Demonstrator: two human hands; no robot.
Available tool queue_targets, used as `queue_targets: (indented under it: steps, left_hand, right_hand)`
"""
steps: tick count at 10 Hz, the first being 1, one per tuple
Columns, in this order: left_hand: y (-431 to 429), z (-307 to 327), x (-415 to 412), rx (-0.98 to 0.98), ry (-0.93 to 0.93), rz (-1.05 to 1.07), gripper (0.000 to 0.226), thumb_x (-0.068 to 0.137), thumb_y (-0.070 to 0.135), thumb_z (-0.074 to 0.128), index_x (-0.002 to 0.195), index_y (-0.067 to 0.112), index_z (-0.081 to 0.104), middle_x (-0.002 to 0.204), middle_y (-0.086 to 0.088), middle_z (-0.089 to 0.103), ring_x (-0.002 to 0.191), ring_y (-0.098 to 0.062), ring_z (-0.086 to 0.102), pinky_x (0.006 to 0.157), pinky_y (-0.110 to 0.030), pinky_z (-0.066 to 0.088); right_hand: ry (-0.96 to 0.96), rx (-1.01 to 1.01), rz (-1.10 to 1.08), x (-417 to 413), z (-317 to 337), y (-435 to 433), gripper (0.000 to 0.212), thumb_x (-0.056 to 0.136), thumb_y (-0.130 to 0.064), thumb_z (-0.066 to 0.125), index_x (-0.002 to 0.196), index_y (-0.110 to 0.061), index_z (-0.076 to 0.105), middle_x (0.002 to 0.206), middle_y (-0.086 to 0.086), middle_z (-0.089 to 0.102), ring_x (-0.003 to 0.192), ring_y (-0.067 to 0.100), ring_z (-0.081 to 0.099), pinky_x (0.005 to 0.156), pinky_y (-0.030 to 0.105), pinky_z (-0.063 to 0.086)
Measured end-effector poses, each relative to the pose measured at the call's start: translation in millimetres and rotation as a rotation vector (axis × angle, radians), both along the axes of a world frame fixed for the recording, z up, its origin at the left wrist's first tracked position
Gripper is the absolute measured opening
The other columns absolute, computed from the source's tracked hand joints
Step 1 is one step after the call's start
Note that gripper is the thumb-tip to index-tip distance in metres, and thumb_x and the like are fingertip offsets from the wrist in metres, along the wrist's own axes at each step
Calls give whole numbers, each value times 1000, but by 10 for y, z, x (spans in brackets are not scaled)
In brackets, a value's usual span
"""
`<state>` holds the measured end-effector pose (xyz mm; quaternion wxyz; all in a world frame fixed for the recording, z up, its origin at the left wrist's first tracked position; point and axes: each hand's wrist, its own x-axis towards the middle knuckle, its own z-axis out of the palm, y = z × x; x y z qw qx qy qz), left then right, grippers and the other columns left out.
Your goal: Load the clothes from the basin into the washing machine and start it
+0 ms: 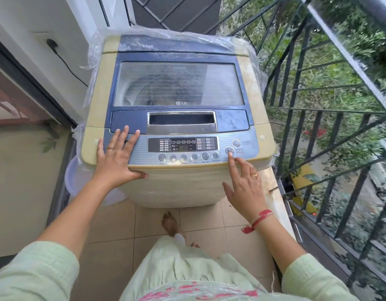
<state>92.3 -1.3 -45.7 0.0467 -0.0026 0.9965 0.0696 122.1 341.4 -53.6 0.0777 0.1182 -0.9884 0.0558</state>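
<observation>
A cream and blue top-loading washing machine [179, 118] stands in front of me, its glass lid [178, 84] closed with clothes dimly visible beneath. My left hand [117, 154] rests flat on the left end of the control panel, thumb hooked over the front edge. My right hand [245, 184] reaches to the panel's right side, its index fingertip pressing the round start/pause button [229, 150]. The power button [236, 142] sits just above it. A pale translucent basin [77, 183] shows at the machine's lower left, partly hidden by my left arm.
Clear plastic sheeting [94, 68] wraps the machine's back and sides. A black metal railing [331, 131] runs close along the right, with trees beyond. A wall with a plugged-in black cord [64, 59] stands on the left. Tiled floor [114, 224] and my bare foot [169, 222] lie below.
</observation>
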Motion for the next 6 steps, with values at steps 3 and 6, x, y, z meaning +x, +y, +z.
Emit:
queue_targets:
  steps: [3, 6]
  left_hand:
    - [36, 110, 9, 10, -107, -16, 121, 64, 68, 68, 145, 39, -17, 154, 4, -27, 143, -18, -21, 111, -53, -14]
    - [-7, 533, -241, 118, -131, -27, 96, 77, 59, 64, 150, 30, 9, 158, 0, 8, 146, -21, 1, 117, -49, 10]
  right_hand:
    - [-3, -349, 10, -141, 228, 24, 74, 82, -24, 65, 146, -14, 28, 130, 13, 41, 120, 32, 43, 99, 48, 41]
    - [132, -469, 107, -700, 852, -72, 63, 83, -21, 63, 140, -10, 38, 126, 18, 45, 116, 36, 45, 99, 48, 39]
